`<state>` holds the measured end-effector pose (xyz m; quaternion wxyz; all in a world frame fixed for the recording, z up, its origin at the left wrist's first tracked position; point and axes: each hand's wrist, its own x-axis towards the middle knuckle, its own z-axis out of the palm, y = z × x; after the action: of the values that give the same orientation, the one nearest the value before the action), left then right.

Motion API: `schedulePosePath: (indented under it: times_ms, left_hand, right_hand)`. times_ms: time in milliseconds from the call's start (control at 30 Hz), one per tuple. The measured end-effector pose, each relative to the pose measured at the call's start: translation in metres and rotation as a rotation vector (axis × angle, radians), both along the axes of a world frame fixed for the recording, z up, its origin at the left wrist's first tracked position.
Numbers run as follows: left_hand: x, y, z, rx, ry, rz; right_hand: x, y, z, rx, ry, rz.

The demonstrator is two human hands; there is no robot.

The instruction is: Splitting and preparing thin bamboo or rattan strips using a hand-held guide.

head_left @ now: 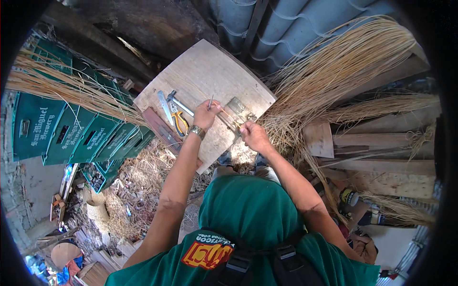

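Observation:
A wooden board lies in front of me. My left hand is closed over it, a thin grey metal rod jutting up from the fingers. Nearer its right edge, my right hand is closed in a pinch on a thin strand, which runs up towards the left hand. Behind the strand sits a small worn block. Left of my left hand lie pliers with yellow and black handles, a hammer and a broad blade.
Green plastic crates stand at the left, with long straw-coloured strands over them. A large bundle of similar strands leans at the right beside wooden planks. Shavings litter the floor. Corrugated sheets stand behind.

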<state>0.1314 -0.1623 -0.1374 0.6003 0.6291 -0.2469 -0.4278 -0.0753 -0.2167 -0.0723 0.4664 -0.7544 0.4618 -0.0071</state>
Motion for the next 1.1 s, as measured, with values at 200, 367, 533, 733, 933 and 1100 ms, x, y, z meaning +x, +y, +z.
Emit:
schedulePosePath:
  times_ms: [200, 367, 533, 733, 933, 1100]
  left_hand:
    - [0.014, -0.009, -0.035, 0.119, -0.064, 0.022]
    - [0.012, -0.012, -0.027, 0.158, -0.03, 0.068]
    - [0.009, -0.014, -0.03, 0.264, -0.189, 0.037]
    - [0.004, -0.002, -0.015, 0.547, -0.671, -0.044]
    - [0.01, 0.043, 0.003, 0.587, -0.748, -0.089]
    - [-0.002, 0.067, -0.026, 0.417, -0.893, -0.079]
  right_hand:
    - [0.002, -0.002, 0.01, -0.394, 0.179, 0.224]
    - [0.005, 0.0, 0.03, -0.325, 0.178, 0.166]
    - [0.007, -0.001, 0.006, -0.443, 0.407, 0.298]
    - [-0.008, 0.004, -0.013, -0.517, 0.334, 0.433]
    - [-0.009, -0.003, -0.025, -0.067, 0.201, 0.046]
    - [-0.011, -0.001, -0.036, -0.077, 0.118, 0.013]
